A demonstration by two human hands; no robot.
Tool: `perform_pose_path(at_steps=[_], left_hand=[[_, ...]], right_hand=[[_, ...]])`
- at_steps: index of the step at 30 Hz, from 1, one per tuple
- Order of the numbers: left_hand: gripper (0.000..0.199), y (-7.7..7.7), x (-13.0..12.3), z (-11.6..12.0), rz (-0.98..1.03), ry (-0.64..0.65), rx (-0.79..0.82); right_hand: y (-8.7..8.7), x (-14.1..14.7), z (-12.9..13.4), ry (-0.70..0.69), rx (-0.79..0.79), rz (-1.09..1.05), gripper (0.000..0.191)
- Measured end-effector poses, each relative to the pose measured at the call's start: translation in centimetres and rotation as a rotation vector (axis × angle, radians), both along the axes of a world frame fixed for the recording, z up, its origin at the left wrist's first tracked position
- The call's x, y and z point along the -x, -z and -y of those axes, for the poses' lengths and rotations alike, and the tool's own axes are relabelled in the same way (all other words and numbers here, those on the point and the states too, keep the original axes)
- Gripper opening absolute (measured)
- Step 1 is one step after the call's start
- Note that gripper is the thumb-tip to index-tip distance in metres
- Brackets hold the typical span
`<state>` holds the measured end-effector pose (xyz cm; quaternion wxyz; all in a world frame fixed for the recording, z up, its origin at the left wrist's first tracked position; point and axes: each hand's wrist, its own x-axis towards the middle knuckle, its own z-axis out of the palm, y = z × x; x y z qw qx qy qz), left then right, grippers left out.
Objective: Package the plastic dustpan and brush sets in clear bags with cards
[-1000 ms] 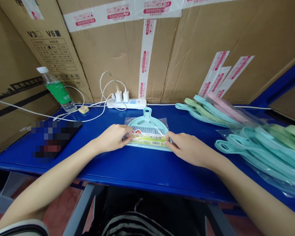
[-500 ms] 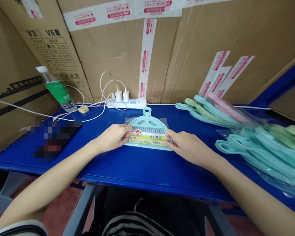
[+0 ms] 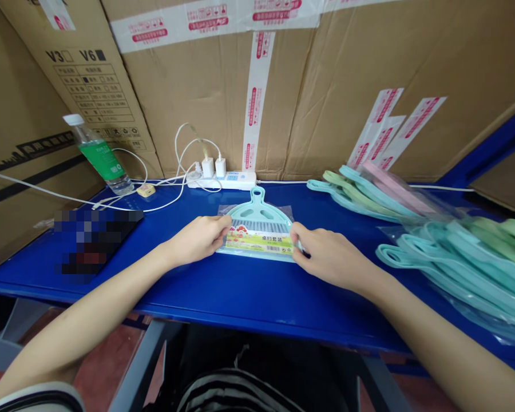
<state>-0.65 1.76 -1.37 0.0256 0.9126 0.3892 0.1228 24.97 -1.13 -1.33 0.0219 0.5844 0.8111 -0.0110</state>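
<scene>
Together, left hand (image 3: 202, 237) and right hand (image 3: 326, 252) grip one bagged dustpan (image 3: 257, 214); one bottle (image 3: 102, 161) stands.

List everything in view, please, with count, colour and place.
Bagged dustpan and brush set: one, light blue, between the hands
Printed label: one, green, yellow and white, across that set
Bagged dustpans: several, light blue, green and pink, right
Plastic bottle: one, clear, green label, white cap, back left
Power strip: one, white, back of table
Charger plugs: at least two, white, in power strip
Cables: several, white, back and left
Small block: one, cream, left, among cables
Blurred item: one, mostly dark, left
Cardboard boxes: at least two, brown, behind table
Packing tape: several strips, white and red, on boxes
Table: one, blue, centre
Left hand: one, bare, set's left edge
Right hand: one, bare, set's right edge
</scene>
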Motion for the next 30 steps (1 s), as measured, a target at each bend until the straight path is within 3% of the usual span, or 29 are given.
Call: perform_pose_path(at_steps=[6, 12, 15, 20, 25, 30], left_hand=[[0.022, -0.1, 0.1, 0.1, 0.037, 0.007, 0.006], [0.019, 0.0, 0.1, 0.1, -0.026, -0.005, -0.043], [0.016, 0.0, 0.1, 0.1, -0.066, -0.001, -0.057], [0.024, 0.2, -0.5, 0.8, -0.250, -0.055, -0.214], [0.032, 0.7, -1.9, 2.0, -0.356, 0.198, -0.234], [0.039, 1.0, -2.4, 2.3, -0.425, 0.189, -0.189]], right_hand=[[0.3, 0.0, 0.0, -0.049, -0.079, -0.023, 0.022], [1.4, -0.2, -0.4, -0.463, -0.221, -0.140, 0.034], [1.7, -0.2, -0.4, -0.555, -0.258, -0.156, 0.033], [2.0, 0.0, -0.3, -0.597, -0.273, -0.123, 0.035], [2.4, 0.2, -0.4, -0.561, -0.278, -0.144, 0.036], [2.7, 0.7, -0.5, -0.459, -0.262, -0.172, 0.037]])
